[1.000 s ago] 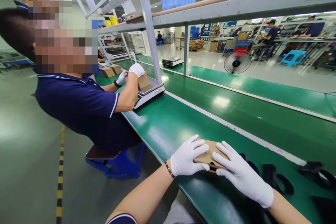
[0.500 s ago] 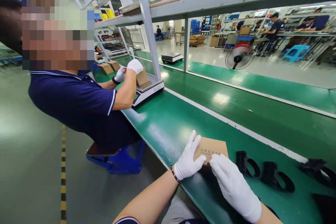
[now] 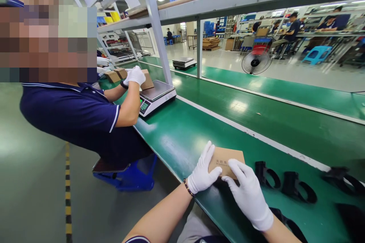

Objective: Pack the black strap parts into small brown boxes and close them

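Observation:
A small brown cardboard box (image 3: pixel 226 157) with printed text lies flat on the green conveyor belt (image 3: pixel 182 133) in front of me. My left hand (image 3: pixel 202 171), in a white glove, presses against the box's left edge with fingers spread. My right hand (image 3: pixel 248 193), also gloved, rests its fingertips on the box's near edge. Several black strap-like parts (image 3: pixel 296 191) lie on the belt to the right of the box.
A co-worker in a navy shirt (image 3: pixel 74 117) sits to my left on a blue stool (image 3: pixel 125 176), lifting a brown box (image 3: pixel 146 79) off a weighing scale (image 3: pixel 155 97). More boxes (image 3: pixel 115 75) lie beyond. A metal rack post (image 3: pixel 155 26) rises by the scale. A fan (image 3: pixel 255 62) stands across the aisle.
My hands slid off the top of the box toward its near edge, uncovering its printed face. The co-worker lifted their box up off the scale.

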A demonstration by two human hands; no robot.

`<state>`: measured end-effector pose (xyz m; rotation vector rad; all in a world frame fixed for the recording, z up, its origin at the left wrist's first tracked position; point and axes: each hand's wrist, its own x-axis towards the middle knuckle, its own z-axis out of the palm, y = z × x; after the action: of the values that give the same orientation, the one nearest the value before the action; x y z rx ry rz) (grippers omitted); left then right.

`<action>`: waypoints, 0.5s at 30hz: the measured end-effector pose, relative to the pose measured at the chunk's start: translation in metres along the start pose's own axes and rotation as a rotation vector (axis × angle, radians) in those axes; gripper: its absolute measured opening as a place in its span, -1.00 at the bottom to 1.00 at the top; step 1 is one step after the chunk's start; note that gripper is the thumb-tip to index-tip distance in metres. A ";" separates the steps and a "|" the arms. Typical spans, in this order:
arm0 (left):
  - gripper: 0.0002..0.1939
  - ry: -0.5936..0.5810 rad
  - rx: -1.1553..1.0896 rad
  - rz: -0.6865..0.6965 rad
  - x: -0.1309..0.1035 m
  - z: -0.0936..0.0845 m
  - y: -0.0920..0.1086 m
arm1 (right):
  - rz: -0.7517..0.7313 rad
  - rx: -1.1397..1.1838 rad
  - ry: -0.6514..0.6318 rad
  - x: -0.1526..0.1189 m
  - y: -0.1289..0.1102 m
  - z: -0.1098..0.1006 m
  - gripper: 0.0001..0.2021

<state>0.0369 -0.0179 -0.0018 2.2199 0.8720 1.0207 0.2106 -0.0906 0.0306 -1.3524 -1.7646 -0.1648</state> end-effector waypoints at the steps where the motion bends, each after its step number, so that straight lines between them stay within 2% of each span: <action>1: -0.18 0.019 0.047 0.030 0.001 -0.003 0.002 | 0.058 0.050 -0.039 0.005 0.000 -0.006 -0.73; 3: -0.21 0.107 0.194 0.088 0.006 -0.012 0.012 | 0.222 0.146 -0.118 0.015 0.004 -0.030 -0.72; 5: -0.28 0.196 0.362 0.134 0.012 -0.019 0.030 | 0.401 0.122 -0.113 0.020 0.009 -0.063 -0.67; 7: -0.40 0.170 0.459 0.187 0.019 -0.019 0.053 | 0.453 -0.021 -0.093 0.015 0.014 -0.097 -0.64; 9: -0.58 0.023 0.457 0.252 0.025 -0.011 0.076 | 0.326 -0.167 -0.187 -0.001 0.017 -0.122 -0.67; 11: -0.65 -0.115 0.442 0.283 0.032 0.003 0.093 | 0.126 -0.287 -0.345 -0.025 0.016 -0.133 -0.67; 13: -0.68 -0.171 0.480 0.265 0.042 0.016 0.097 | -0.001 -0.421 -0.442 -0.054 0.014 -0.131 -0.64; 15: -0.79 -0.189 0.557 0.241 0.055 0.021 0.090 | -0.030 -0.552 -0.456 -0.079 0.011 -0.122 -0.61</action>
<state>0.1107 -0.0395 0.0727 2.8920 0.8967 0.7044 0.2884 -0.2130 0.0448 -1.8659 -2.2215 -0.4096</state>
